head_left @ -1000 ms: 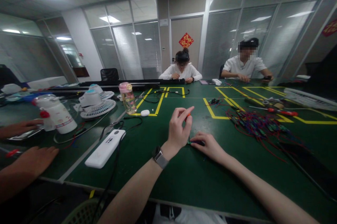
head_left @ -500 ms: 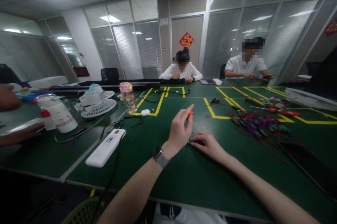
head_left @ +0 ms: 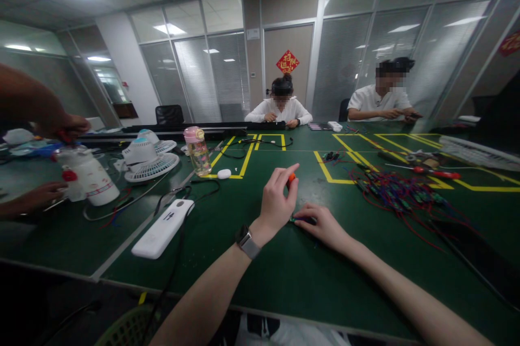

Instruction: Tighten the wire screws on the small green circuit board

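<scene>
My left hand, with a watch on the wrist, pinches an upright small screwdriver with an orange handle between thumb and fingers. Its tip points down at a small dark part lying on the green table. My right hand lies flat beside it, its fingers pressing on that part. Most of the part is hidden under the fingers.
A heap of red and black wired parts and a red screwdriver lie to the right. A white power bank, cables, a pink-lidded bottle, fans and a white bottle stand left. A neighbour's hands work at the left; two people sit opposite.
My hands stay almost still, the left only turning slightly on the screwdriver. The neighbour at the left lifted one arm from the table up to the bottle's top.
</scene>
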A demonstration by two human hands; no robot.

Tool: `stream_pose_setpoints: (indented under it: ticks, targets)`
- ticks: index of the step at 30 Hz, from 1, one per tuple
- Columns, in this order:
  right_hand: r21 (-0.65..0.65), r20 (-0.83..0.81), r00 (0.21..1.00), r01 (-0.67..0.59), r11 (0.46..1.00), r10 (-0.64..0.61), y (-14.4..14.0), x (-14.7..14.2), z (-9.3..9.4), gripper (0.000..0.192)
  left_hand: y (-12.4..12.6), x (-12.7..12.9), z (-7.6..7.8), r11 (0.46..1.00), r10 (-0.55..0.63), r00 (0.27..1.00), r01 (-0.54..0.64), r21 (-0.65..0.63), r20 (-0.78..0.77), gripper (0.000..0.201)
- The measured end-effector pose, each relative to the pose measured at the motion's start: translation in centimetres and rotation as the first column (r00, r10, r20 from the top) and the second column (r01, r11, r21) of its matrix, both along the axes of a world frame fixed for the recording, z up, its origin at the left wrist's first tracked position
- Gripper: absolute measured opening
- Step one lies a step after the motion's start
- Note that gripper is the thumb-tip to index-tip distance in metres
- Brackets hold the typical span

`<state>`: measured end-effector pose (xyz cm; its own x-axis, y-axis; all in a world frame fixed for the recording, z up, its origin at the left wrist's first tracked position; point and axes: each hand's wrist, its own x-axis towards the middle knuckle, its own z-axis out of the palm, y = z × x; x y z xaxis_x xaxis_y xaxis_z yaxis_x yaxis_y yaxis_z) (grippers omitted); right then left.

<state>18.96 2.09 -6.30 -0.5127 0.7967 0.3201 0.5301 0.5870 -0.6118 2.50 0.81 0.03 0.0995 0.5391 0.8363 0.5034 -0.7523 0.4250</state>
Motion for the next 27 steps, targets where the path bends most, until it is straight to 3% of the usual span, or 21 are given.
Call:
stream_pose_setpoints:
  ticks: [4,10,19,27]
  targets:
    - [-0.004,0.004,1.000,0.011,1.000,-0.011,0.06,0.01,-0.15,0.018,-0.07,-0.04,0.00,1.000,0.029,1.000,-0.029,0.006,0.000,0.026]
    - [-0.003,0.003,1.000,0.005,1.000,-0.005,0.07,0.02,-0.15,0.019,-0.28,-0.05,-0.03,0.997,-0.044,0.999,0.045,-0.056,0.006,0.041]
    - [0.007,0.005,1.000,0.003,1.000,-0.003,0.20,0.04,-0.22,0.018,-0.07,-0.06,0.15,0.998,0.054,0.998,-0.055,-0.021,-0.042,0.028]
    - [-0.005,0.006,1.000,-0.003,1.000,0.003,0.14,0.07,-0.14,0.020,-0.13,-0.02,0.18,0.999,0.029,0.999,-0.030,-0.012,-0.034,0.034]
